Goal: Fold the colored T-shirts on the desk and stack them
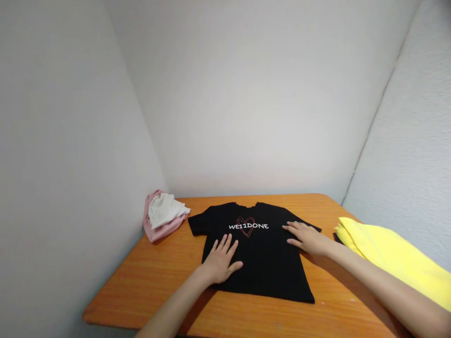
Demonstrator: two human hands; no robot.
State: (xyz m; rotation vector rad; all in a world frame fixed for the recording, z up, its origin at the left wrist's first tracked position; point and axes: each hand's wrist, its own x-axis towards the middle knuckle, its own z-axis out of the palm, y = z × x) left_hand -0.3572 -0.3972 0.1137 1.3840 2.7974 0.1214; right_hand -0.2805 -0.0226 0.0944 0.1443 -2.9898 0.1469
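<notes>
A black T-shirt (pixel 264 263) lies spread flat on the table, its neck toward the back wall and its hem toward me. White lettering reading "WE11DONE" crosses a red heart outline on its chest. My left hand (pixel 222 263) rests flat on the shirt's lower left side, fingers spread. On the right side, near the sleeve, my right hand (pixel 306 237) lies with its fingers stretched over the fabric. Neither hand grips the cloth.
The orange-brown wooden table (pixel 151 277) has rounded corners and stands against the walls. At its back left sits a pink cloth (pixel 162 231) with a crumpled white cloth (pixel 165 210) on top. Folded yellow fabric (pixel 391 253) lies along the right, beyond my right forearm.
</notes>
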